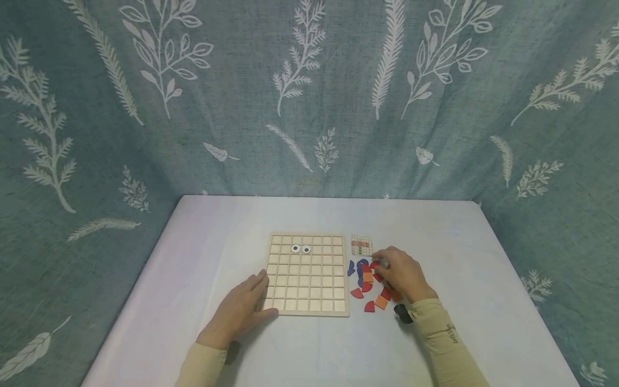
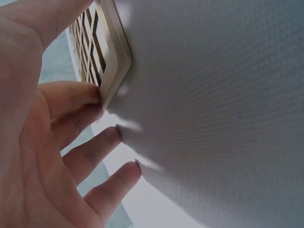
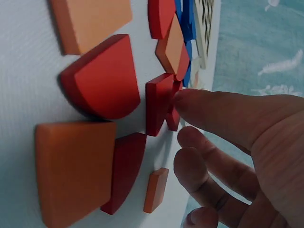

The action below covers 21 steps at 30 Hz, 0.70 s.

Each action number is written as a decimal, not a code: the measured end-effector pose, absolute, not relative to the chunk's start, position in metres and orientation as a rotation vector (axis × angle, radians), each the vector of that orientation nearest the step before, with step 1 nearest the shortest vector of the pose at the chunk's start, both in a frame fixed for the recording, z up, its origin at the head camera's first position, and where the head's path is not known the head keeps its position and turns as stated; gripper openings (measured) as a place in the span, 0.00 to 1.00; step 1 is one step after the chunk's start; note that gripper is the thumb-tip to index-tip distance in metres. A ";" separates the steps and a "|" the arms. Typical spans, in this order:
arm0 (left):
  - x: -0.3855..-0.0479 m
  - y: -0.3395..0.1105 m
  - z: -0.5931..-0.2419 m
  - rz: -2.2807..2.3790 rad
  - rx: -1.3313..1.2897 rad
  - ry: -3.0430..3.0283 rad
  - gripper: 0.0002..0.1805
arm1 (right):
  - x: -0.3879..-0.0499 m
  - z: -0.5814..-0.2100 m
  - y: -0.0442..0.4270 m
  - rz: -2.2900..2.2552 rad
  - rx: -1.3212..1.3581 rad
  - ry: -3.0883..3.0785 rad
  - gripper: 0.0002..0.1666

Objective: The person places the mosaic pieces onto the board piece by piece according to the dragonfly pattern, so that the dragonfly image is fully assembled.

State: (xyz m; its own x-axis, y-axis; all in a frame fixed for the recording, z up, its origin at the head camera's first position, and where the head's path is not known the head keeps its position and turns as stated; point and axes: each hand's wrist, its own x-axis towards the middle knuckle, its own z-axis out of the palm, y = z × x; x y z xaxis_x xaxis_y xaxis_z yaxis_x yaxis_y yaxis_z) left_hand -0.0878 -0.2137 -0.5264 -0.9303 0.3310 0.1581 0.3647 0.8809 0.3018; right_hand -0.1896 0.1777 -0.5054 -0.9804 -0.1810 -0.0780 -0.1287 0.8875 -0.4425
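Observation:
A wooden grid board (image 1: 308,285) lies on the table, with two round eye pieces (image 1: 301,249) in its upper cells. My left hand (image 1: 242,306) rests at the board's lower left corner, fingers spread; in the left wrist view its fingers (image 2: 73,97) touch the board's edge (image 2: 116,61). My right hand (image 1: 398,271) is over the loose pieces right of the board. Its thumb (image 3: 209,109) is at a small red piece (image 3: 159,102), and whether they touch is unclear. Nothing shows held between thumb and fingers. Nearby lie red quarter-round pieces (image 3: 107,78) and orange squares (image 3: 76,166).
A small pattern card (image 1: 361,245) with a printed grid lies above the loose pieces. Several blue curved pieces (image 1: 351,267) lie near the board's right edge. The white table (image 1: 232,220) meets a leaf-patterned curtain (image 1: 242,156) behind and at the sides.

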 end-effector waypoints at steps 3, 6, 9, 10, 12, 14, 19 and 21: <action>-0.088 -0.214 -0.528 -0.506 -0.554 -2.939 0.48 | -0.190 -0.506 0.177 -0.653 -0.256 2.935 0.21; -0.088 -0.214 -0.528 -0.511 -0.569 -2.921 0.48 | -0.191 -0.507 0.176 -0.634 -0.258 2.936 0.20; -0.088 -0.214 -0.528 -0.502 -0.572 -2.925 0.47 | -0.192 -0.507 0.175 -0.622 -0.249 2.937 0.19; -0.088 -0.214 -0.528 -0.502 -0.570 -2.933 0.47 | -0.192 -0.507 0.175 -0.617 -0.248 2.939 0.19; -0.088 -0.214 -0.528 -0.502 -0.560 -2.948 0.48 | -0.191 -0.506 0.175 -0.607 -0.247 2.940 0.18; -0.088 -0.214 -0.527 -0.498 -0.551 -2.958 0.48 | -0.192 -0.506 0.175 -0.595 -0.252 2.942 0.18; -0.088 -0.214 -0.527 -0.500 -0.559 -2.931 0.47 | -0.193 -0.507 0.177 -0.574 -0.265 2.941 0.18; -0.087 -0.214 -0.527 -0.504 -0.568 -2.921 0.47 | -0.194 -0.508 0.177 -0.567 -0.263 2.936 0.18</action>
